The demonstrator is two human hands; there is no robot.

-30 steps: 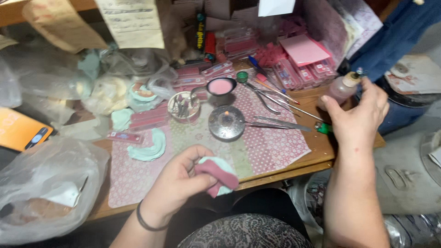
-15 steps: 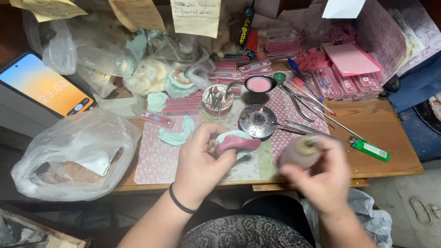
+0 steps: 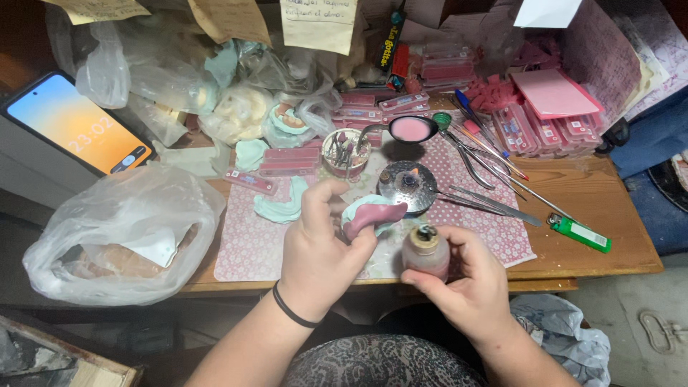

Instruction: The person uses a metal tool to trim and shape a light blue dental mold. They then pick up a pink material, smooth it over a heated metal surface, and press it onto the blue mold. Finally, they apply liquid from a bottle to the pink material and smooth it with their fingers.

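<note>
While my left hand (image 3: 319, 247) gripped the pink-and-teal dental mould (image 3: 373, 215) above the mat and my right hand (image 3: 466, 283) clasped the small bottle (image 3: 426, 252) (cap off), I judged a tilt could spill it towards the lit burner (image 3: 407, 180).

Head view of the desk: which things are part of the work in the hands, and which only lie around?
In hand:
left hand
pink-and-teal dental mould
right hand
small pinkish bottle

Lying about:
green lighter
smartphone with lit screen
clear plastic bag
long metal tools

Both hands, left (image 3: 315, 251) and right (image 3: 466, 276), curl closed, side by side.
</note>
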